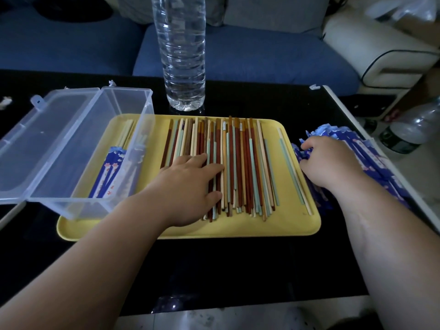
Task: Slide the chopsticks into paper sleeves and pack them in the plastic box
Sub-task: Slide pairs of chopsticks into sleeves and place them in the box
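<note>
- Clear plastic box [59,151], left on yellow rectangular tray [190,231]: few sleeved pairs [107,175] packed.
- Left hand [188,189], fingers flat, presses many bare wooden chopsticks [240,163] mid-tray.
- Right hand [331,165] pinches blue paper sleeves [371,158] right of tray.

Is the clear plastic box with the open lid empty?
No, several chopsticks in blue paper sleeves already lie inside the clear plastic box, seen through its transparent walls.
</note>
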